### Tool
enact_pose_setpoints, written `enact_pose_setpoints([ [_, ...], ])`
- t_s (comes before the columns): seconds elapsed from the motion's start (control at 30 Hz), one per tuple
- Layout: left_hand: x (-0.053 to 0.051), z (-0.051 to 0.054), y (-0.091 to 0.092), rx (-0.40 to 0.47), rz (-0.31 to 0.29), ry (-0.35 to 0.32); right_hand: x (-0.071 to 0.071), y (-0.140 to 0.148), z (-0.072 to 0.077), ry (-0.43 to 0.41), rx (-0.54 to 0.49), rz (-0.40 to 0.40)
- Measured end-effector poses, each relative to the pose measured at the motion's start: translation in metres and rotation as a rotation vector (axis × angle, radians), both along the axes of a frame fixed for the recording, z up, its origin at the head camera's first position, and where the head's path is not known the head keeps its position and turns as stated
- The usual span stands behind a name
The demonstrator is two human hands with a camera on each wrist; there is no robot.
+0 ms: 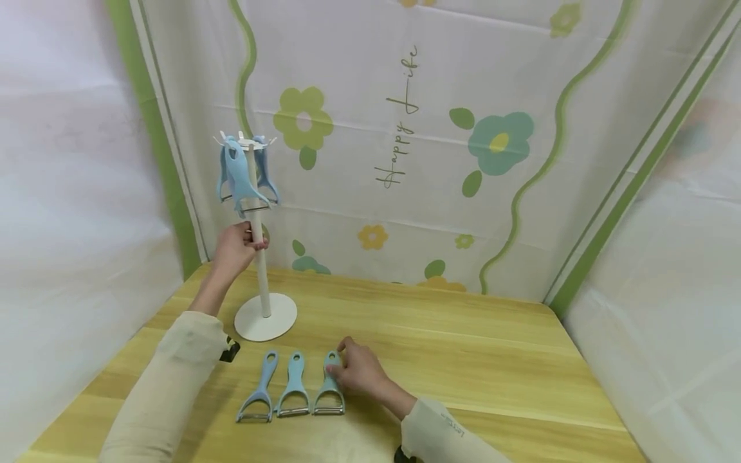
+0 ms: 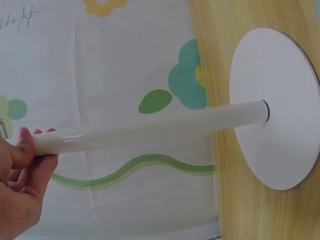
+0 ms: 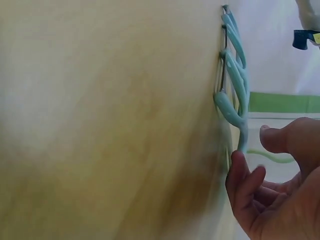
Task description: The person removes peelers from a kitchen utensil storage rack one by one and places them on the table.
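Closest to the head camera, two cream sleeves are seen, each held out across the counter from below. In front of them, three peelers are laid side by side, blades turned toward the near side and handles pointed away. The right hand is lowered to the rightmost peeler, its fingers bent around the handle's end; in the right wrist view the thumb is held clear of the handle, so the hand is partly open and nothing is gripped, though whether a fingertip is touching cannot be told. Farther back, a white stand is set upright on its round base. The left arm is stretched forward and raised, and the stand's pole is clasped by the thumb and curled fingers of the left hand, just below blue hanging peelers. The wood-grained surface is bounded behind by a pale backdrop printed with flowers and "Happy Life", and at the sides by whitish sheets.
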State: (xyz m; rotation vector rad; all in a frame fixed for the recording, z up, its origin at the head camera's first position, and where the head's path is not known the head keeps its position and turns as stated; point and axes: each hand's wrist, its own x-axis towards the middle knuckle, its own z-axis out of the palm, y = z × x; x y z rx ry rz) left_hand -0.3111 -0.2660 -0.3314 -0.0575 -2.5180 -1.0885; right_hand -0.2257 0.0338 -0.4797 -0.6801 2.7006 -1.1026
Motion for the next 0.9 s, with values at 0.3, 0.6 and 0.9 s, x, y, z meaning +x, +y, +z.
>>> enact_pose_setpoints([
  [0.3,0.002,-0.009,-0.002,0.014,0.048,0.048,0.001,0.006,0.011,-0.049,-0.027,0.011],
  [0.6,0.000,-0.013,0.000,-0.001,0.117,0.162,-0.002,0.004,0.027,0.016,-0.001,0.032],
  [0.9,-0.004,-0.012,0.005,0.000,0.151,0.213,-0.009,0.000,0.044,0.019,-0.013,0.049],
])
